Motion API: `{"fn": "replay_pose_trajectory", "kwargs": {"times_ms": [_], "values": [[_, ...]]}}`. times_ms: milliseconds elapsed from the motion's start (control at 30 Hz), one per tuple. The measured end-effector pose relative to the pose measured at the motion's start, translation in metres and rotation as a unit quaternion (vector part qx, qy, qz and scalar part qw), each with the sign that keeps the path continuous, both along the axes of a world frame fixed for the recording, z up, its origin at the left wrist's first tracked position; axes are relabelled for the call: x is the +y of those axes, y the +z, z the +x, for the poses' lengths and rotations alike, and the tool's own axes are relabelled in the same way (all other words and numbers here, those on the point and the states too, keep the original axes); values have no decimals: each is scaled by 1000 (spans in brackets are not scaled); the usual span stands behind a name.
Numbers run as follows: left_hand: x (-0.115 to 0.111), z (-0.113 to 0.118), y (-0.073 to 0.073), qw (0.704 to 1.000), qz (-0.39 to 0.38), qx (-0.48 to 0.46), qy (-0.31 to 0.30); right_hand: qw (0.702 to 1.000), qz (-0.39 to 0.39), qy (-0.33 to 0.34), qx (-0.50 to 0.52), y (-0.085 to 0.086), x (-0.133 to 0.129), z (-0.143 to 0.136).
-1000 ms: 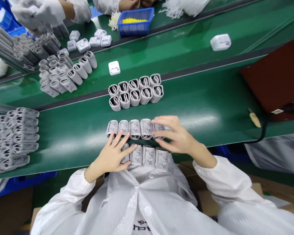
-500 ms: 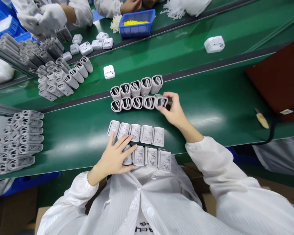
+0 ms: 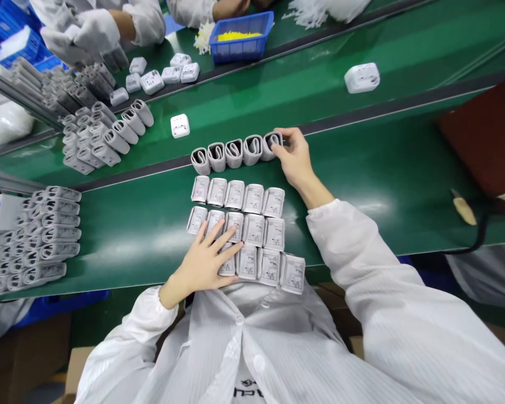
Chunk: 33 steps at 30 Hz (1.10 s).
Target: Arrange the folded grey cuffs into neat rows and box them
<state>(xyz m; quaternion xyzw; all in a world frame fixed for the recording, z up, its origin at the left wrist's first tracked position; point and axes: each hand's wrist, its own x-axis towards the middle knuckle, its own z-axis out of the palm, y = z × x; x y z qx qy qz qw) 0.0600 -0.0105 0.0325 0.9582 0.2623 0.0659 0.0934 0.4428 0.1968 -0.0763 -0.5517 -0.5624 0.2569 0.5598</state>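
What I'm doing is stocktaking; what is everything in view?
Bench: one, green, nearest
Upright rolls: five, grey, back row
Flat rolls: fourteen visible, grey, three nearer rows
Stacked rolls: many, grey, left and upper left
Devices: nine visible, white, beyond bench
Tray: one, blue, top centre
Pieces: many, yellow, inside tray
Handled tool: one, tan, right
Cable: one, black, right
Panel: one, brown, right
Box: one, white, far left
Crates: several, blue, top left
Co-worker's gloves: two, white, top left
Left hand: one, bare, over flat rolls
Right hand: one, bare, on upright roll

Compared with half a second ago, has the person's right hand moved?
Yes: the right hand has moved forward, closer to the dark strip.
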Motion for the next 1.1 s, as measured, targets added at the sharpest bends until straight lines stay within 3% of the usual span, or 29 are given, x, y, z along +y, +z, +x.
{"fn": "replay_pose_trajectory", "kwargs": {"times_ms": [100,200,333,500,600,667,733,767,867,933,1000,1100], "values": [[2,-7,-2,1000,11,-25,1,995,53,40,-69,-1,-26,2],[11,-7,-2,1000,1,-28,-3,994,36,77,-66,-1,-44,12],[22,6,2,1000,-18,0,6,997,9,79,4,-6,-40,15],[17,28,7,996,-21,16,84,994,15,88,56,-11,-32,11],[21,24,7,993,-36,-44,107,990,8,94,102,-9,-33,11],[40,12,3,977,-41,-157,137,986,-2,91,141,-7,-32,9],[74,-2,-8,926,-44,-318,197,978,-11,86,190,-5,-26,4],[95,-7,-15,885,-59,-402,228,973,-14,84,214,-4,-21,0],[165,-9,-41,719,-158,-582,345,963,-15,79,259,1,-6,-19],[205,0,-54,635,-204,-643,376,964,-20,70,255,7,1,-32],[232,13,-62,598,-250,-667,367,971,-28,57,229,13,2,-43],[248,28,-65,583,-283,-674,354,980,-40,42,190,18,-2,-50]]}}
